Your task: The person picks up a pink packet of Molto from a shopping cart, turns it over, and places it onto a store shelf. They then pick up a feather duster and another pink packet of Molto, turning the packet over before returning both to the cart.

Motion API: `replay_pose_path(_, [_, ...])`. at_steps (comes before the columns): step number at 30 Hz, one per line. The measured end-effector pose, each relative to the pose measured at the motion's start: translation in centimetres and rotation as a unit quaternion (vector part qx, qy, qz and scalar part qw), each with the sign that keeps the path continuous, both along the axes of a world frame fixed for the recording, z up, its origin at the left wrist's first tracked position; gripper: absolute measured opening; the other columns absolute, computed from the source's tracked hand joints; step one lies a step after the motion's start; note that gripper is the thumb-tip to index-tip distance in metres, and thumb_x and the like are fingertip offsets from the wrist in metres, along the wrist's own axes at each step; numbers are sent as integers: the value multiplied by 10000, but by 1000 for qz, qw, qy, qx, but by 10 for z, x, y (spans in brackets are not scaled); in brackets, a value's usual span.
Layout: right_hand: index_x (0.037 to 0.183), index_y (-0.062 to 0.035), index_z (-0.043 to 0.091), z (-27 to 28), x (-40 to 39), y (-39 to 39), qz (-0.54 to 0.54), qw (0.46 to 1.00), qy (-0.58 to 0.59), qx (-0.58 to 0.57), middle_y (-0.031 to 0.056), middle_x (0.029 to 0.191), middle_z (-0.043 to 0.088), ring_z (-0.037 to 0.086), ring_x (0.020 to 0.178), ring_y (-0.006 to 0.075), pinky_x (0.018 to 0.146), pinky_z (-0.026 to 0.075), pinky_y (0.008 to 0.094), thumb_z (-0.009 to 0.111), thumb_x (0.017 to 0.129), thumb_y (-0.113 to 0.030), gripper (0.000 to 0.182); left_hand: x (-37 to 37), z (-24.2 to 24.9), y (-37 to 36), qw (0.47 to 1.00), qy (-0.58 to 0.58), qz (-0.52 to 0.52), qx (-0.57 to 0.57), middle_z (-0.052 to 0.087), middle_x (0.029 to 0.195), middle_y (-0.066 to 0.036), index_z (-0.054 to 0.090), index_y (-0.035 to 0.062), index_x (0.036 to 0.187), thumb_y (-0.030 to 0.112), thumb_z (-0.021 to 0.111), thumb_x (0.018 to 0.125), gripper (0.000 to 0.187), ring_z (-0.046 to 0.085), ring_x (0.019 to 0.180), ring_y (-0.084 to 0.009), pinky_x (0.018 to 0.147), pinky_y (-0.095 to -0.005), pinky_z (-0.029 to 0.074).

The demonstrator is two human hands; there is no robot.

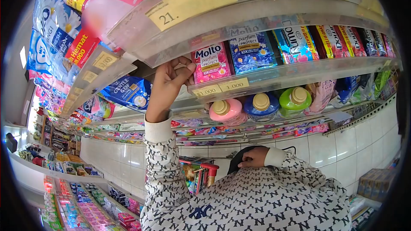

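My left hand (171, 79) reaches up to the shelf, its fingers bent and pressed together at the left edge of a pink Molto softener packet (210, 63). The fingertips are partly hidden behind the thumb and the packet. Just right of it stands a blue Molto packet (252, 52). Low in front of my body, my right hand (254, 157) is closed with curled fingers against a dark object (238, 161). What those fingers hold, if anything, is hidden.
A clear shelf lip (274, 77) with price tags runs below the packets. Under it stand pink (227, 112), blue (260, 107) and green (295, 99) bottles. Another ledge (274, 6) overhangs. A blue pouch (128, 93) lies left of my wrist. A red-handled cart (209, 169) stands below.
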State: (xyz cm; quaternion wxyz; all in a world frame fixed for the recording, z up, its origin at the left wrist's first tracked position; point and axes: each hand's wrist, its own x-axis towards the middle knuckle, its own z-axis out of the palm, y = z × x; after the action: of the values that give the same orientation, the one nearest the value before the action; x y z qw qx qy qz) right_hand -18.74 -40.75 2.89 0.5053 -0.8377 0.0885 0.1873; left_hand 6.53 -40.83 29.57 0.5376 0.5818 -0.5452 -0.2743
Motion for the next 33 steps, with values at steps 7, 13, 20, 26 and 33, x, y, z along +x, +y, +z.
replay_pose_path(7, [1044,-69,651,2,2,6,23,999,17,-18,131,886,681,661,840,297,769,510,384,508,856,-690,665,0,-1,3,999,29,-3,18,606,865,-93,531,-58,1020,-25,586,853,179,566,614,-107,440,-225,411])
replay_pose_path(13, [1089,-62,640,-6,1,9,12,1000,21,-8,138,920,684,659,880,310,789,509,384,500,851,-704,699,-4,-1,1,999,49,-5,-5,615,871,-102,422,-54,1149,-41,578,836,351,559,603,-98,410,-210,363])
replay_pose_path(20, [1098,-59,637,-6,4,12,9,999,37,-6,149,967,680,652,924,310,826,499,379,500,851,-704,704,-8,-5,-1,998,58,25,-18,623,875,-116,362,-58,1164,-46,604,827,414,551,598,-80,398,-192,338])
replay_pose_path(26, [1021,-64,665,-7,0,12,-39,999,17,28,131,912,681,650,877,276,792,497,371,510,876,-653,626,-6,-4,5,998,39,36,-23,613,810,-75,349,-71,1214,8,628,858,459,528,557,-68,401,-195,330])
replay_pose_path(33, [1049,-90,673,-61,-52,-62,-237,956,111,130,51,859,690,641,722,124,635,492,238,512,929,-568,518,10,-46,108,979,-63,173,-88,472,543,7,598,-2,717,273,496,1004,411,419,481,-62,451,-238,300])
